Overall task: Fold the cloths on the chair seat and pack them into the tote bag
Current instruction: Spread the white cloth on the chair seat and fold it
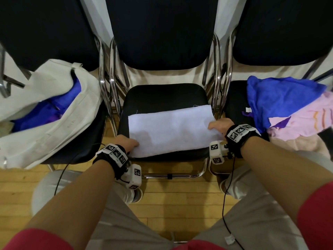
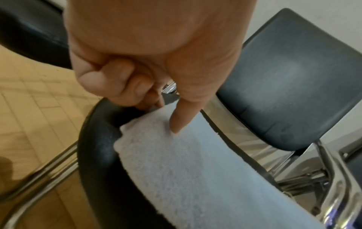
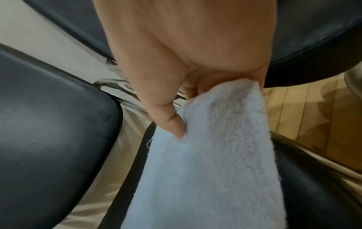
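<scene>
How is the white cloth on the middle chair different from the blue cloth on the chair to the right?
The white cloth lies flat and smooth on the middle seat; the blue cloth sits crumpled in a heap. The white cloth is pinched at its ends by the left hand and right hand; nobody touches the blue cloth. The white one lies alone, the blue one on top of a pink cloth. Both rest on black chair seats.

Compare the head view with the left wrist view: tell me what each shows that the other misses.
Only the head view shows the cream canvas tote bag holding blue fabric, the blue and pink cloth pile on the right chair, and the right hand pinching the towel's right end.

Only the left wrist view shows the left hand closely, thumb pressing on top of the towel, fingers curled at its edge.

Both show the pale folded terry towel on the black padded chair seat.
</scene>
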The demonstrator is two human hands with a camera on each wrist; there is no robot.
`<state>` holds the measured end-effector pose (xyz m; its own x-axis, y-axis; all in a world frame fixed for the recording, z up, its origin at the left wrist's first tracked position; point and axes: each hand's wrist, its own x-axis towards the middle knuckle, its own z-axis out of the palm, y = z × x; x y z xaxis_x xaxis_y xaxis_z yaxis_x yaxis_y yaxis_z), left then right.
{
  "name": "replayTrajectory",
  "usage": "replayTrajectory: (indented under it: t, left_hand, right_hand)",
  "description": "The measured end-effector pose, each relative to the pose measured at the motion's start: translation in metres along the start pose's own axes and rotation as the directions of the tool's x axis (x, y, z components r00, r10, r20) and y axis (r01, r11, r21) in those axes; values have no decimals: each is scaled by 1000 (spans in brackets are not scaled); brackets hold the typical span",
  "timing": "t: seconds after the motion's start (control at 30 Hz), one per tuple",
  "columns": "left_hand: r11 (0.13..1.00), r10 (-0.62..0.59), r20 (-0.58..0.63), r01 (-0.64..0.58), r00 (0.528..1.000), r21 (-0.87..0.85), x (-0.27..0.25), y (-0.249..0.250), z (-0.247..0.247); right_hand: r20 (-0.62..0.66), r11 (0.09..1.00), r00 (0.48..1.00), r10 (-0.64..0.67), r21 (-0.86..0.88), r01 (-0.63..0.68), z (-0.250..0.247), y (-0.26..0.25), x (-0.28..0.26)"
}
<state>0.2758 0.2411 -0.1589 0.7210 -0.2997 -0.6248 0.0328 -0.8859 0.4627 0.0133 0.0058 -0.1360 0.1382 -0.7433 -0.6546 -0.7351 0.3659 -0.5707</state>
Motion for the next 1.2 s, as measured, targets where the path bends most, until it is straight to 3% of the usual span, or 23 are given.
replayTrajectory:
  t: [0.1, 0.23, 0.33, 0.43, 0.5, 0.67, 0.77, 0.83, 0.9, 1.0, 1.07, 1.2]
  left_hand:
    - [975, 75, -61, -86, 995, -205, 3, -1, 0]
    - [914, 166, -30, -165, 986, -370, -2, 13, 1]
    - [891, 179, 144, -98, 973, -444, -7, 24, 1]
    - [829, 177, 318, 33, 931, -558, -10, 29, 0]
    - [767, 179, 396, 125, 900, -630, -11, 30, -1]
    - [643, 216, 436, 209, 873, -737, -6, 22, -5]
    - [608, 279, 450, 207, 849, -767, -2, 10, -8]
    - [610, 311, 475, 211, 823, -764, -5, 4, -12]
    - [632, 306, 466, 189, 830, -752, -7, 0, -15]
    - [627, 279, 430, 177, 859, -759, -4, 2, -13]
    - [654, 239, 375, 137, 896, -744, -6, 9, -10]
    - [735, 255, 276, 0, 927, -678, -10, 25, 3]
  right_hand:
    - [35, 983, 998, 45, 174, -51, 1, -4, -2]
    - [113, 976, 992, 60, 202, -82, 4, -18, -16]
    - [172, 981, 985, 31, 185, -63, 13, -32, -25]
    - [188, 980, 981, -39, 199, 1, 31, -48, -32]
    - [197, 990, 975, -104, 112, 83, 49, -61, -43]
    - [296, 973, 930, -217, -14, 232, 103, -85, -69]
    - [427, 919, 850, -307, -101, 382, 138, -87, -81]
    - [509, 893, 807, -299, -148, 424, 155, -82, -81]
    - [530, 896, 802, -275, -161, 414, 163, -78, -78]
    - [489, 930, 836, -249, -120, 347, 159, -73, -68]
    - [449, 946, 861, -239, -94, 311, 148, -69, -61]
    - [415, 960, 879, -235, -43, 277, 125, -60, -52]
